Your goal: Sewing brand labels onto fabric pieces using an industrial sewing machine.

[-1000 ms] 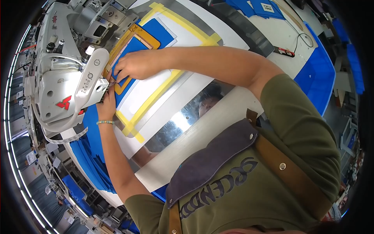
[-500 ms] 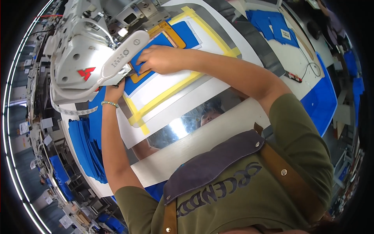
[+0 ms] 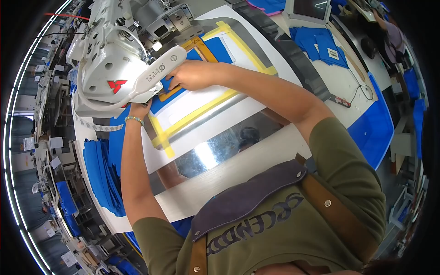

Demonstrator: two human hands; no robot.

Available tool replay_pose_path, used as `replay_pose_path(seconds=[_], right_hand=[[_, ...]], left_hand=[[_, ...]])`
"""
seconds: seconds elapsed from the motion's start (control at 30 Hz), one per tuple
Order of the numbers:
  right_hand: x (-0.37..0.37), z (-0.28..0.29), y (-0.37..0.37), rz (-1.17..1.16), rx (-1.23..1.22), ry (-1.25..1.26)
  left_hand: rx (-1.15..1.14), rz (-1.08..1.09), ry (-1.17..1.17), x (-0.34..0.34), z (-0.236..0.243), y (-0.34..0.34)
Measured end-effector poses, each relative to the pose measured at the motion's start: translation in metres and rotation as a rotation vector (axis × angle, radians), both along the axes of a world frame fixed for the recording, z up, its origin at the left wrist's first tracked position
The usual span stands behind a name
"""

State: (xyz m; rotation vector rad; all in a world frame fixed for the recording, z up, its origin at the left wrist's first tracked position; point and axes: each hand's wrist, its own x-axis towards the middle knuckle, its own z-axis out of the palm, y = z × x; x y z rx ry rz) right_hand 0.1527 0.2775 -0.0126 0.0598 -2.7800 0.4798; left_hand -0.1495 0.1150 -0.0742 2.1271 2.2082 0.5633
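My right hand (image 3: 196,74) lies over an orange-brown frame-shaped template (image 3: 208,54) and the blue fabric (image 3: 219,50) beneath it, its visible fingers apart. Part of it is hidden behind the white arm (image 3: 156,73) of a sewing machine (image 3: 103,75). Close below the machine head is my left hand (image 3: 140,109), a beaded bracelet on its wrist; the machine covers its fingers. Blue cloth shows beside that wrist. Under both hands is a white sheet (image 3: 183,112) bordered with yellow tape (image 3: 201,108).
Folded blue fabric (image 3: 98,169) is stacked at the table's left. More blue pieces (image 3: 316,43) lie at the far right, near a cutter-like tool (image 3: 340,101) and a blue bin (image 3: 373,128). A shiny metal plate (image 3: 220,149) is set before me. Another person (image 3: 393,39) stands far right.
The view has shifted slightly, so the machine and table appear a little lower. The machine's white arm now covers more of my right hand's fingers. My left hand stays by the machine head.
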Motion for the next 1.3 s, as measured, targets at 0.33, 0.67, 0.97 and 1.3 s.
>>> replay_pose_path(seconds=[0.33, 0.67, 0.97, 1.3], right_hand=[[-0.013, 0.001, -0.004, -0.138, -0.04, -0.027], [-0.009, 0.001, -0.008, -0.005, 0.019, -0.036], [0.011, 0.005, -0.022, 0.058, -0.001, -0.025], [0.099, 0.026, 0.032, -0.164, 0.062, 0.263]], left_hand=[[0.031, 0.019, -0.076, 0.011, 0.006, -0.005], [0.101, 0.136, -0.159, 0.031, 0.024, -0.022], [0.102, 0.198, -0.307, 0.077, 0.045, -0.043], [0.08, 0.011, -0.025, 0.097, 0.062, -0.08]])
